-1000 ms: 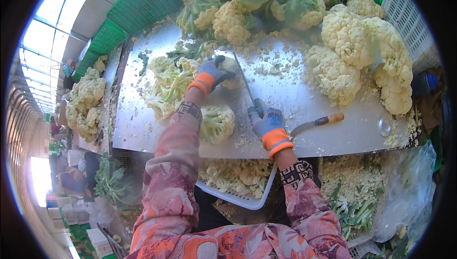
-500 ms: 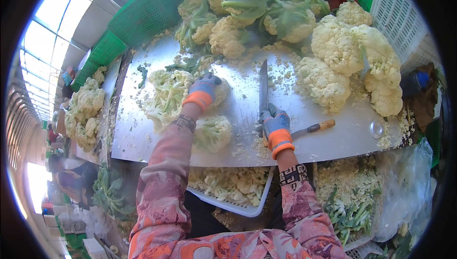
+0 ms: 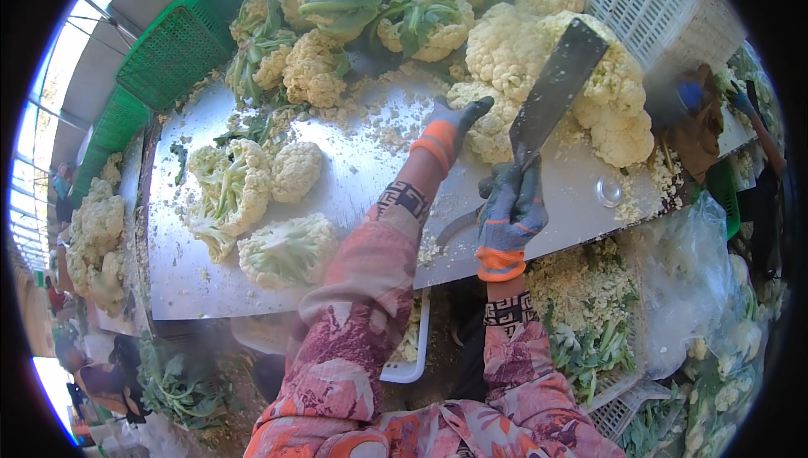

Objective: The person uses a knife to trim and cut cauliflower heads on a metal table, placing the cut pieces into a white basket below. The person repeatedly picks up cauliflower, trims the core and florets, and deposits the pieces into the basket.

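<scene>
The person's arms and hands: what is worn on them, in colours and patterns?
The left hand and right hand wear matching gloves: blue-grey, with darker fingers and orange wrist bands. The loose sleeves are pink, splashed with purple, orange and whitish patches. They end in black cuffs with a pale, angular, maze-like pattern.

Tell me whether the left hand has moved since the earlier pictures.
Yes: the left hand has moved right across the table, toward the cauliflowers on its right.
</scene>
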Motion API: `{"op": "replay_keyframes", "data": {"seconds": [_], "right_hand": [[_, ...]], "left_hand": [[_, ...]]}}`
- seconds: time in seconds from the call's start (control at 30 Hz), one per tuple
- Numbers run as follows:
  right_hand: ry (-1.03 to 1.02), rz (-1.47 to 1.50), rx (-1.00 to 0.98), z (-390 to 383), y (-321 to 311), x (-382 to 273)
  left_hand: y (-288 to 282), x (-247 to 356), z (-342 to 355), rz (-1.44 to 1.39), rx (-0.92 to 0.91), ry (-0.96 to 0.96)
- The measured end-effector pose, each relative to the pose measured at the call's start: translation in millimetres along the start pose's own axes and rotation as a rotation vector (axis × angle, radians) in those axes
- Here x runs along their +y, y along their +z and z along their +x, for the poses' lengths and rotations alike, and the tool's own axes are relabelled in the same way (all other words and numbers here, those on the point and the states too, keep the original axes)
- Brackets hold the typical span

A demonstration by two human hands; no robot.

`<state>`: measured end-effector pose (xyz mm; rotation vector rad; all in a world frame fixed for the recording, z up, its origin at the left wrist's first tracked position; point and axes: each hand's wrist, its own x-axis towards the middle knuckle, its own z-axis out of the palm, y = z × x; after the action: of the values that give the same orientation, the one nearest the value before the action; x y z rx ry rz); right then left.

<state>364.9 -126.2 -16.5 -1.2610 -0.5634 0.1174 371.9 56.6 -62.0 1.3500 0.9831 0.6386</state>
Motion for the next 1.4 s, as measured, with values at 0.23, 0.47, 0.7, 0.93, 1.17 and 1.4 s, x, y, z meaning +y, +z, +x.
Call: {"op": "replay_keyframes", "data": {"seconds": [0.23, 0.47, 0.7, 0.93, 1.17, 1.4], "right_hand": [[0.221, 0.151, 0.148, 19, -17, -6], [0.375, 0.036, 0.039, 23, -21, -8], [0.334, 0.155, -0.116, 15, -10, -5], [0.591, 0.276, -0.312, -2, -7, -9], [0.791, 0.182, -0.639, -44, -6, -22], [0.546, -0.304, -0.813, -78, 3, -13]], "left_hand": [[38, -18, 5, -0.752, 0.063, -0.396], [-15, 39, -17, -0.603, 0.228, -0.113], [-55, 80, -85, 1.288, 0.306, 0.428], [-98, 8, -152, 1.228, 0.041, 0.889], [-169, -32, -133, 0.732, 0.678, 0.409], [-163, -40, -138, 0.618, 0.576, 0.247]]}}
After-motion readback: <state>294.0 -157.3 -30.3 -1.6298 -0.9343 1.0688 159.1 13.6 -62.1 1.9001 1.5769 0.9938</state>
